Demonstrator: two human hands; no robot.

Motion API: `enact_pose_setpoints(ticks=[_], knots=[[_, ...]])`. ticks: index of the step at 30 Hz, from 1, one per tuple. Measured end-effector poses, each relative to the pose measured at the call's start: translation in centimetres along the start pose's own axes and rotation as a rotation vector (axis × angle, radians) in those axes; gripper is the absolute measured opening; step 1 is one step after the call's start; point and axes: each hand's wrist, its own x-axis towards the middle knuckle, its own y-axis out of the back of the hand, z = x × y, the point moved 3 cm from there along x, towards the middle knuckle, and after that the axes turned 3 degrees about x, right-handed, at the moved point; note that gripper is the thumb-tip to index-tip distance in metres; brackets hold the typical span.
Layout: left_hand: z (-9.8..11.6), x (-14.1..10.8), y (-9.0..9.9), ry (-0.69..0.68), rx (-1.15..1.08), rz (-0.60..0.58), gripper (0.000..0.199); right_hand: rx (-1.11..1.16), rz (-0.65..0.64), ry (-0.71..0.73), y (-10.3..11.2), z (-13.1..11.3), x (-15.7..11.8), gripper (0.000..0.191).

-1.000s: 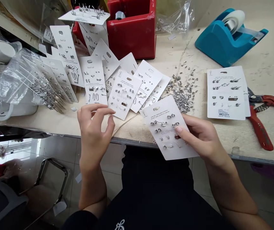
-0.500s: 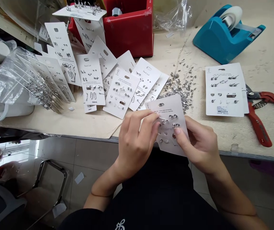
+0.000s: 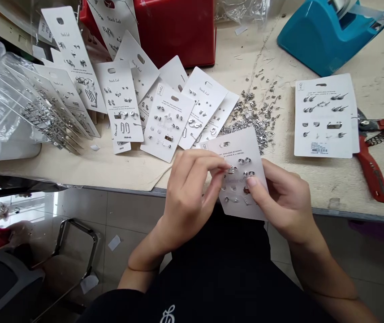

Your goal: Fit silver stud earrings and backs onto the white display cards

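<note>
My right hand (image 3: 284, 197) grips a white earring card (image 3: 242, 197) by its right edge, thumb on the face turned up and fingers behind. Small metal earring backs sit in rows on that face. My left hand (image 3: 193, 193) reaches over the card's left side, thumb and fingertips pinched together at an earring back (image 3: 232, 170) in the upper row. Just beyond the card lies a loose heap of earring backs (image 3: 257, 123) on the table. Several finished-looking earring cards (image 3: 167, 121) overlap to the left of the heap.
A red box (image 3: 178, 36) and a blue tape dispenser (image 3: 316, 40) stand at the back. Right of my hands, stacked cards (image 3: 324, 114) lie beside red-handled pliers (image 3: 373, 170). At far left are a plastic-wrapped white container (image 3: 17, 150) and rods strung with metal pieces (image 3: 49, 119).
My left fingertips have shifted slightly right across the card to an earring back. The right hand keeps its hold. The view has tilted, so the table things appear shifted.
</note>
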Motion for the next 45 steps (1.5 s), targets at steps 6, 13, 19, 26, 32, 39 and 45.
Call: enact_pose_setpoints(ticks=[6,13,19,26,32,39,45], knots=[[-0.5,0.2,-0.1,-0.08,0.007,-0.034,0.015,0.006,-0.05,0.002,-0.4,-0.2,0.3,0.011],[-1.4,0.5,-0.4,-0.078,0.012,-0.093,0.018,0.055,-0.084,-0.082,-0.6,0.4,0.2,0.014],[-2.4,0.5,0.3,-0.075,-0.079,-0.007,0.025,0.113,-0.088,-0.15,-0.3,0.6,0.3,0.022],[-5.3,-0.7,2.2,0.101,-0.209,0.099,0.018,0.24,-0.067,-0.213,-0.1,0.8,0.4,0.017],[-7.2,-2.1,3.8,0.254,-0.163,0.194,0.006,0.25,-0.014,-0.271,0.2,1.2,0.2,0.021],[-9.9,-3.7,6.6,0.295,0.325,0.273,0.011,0.259,0.047,-0.254,0.7,1.7,0.1,0.016],[-9.2,-6.7,6.5,-0.087,0.411,0.116,0.013,0.341,0.102,-0.311,1.1,2.3,-0.4,0.018]])
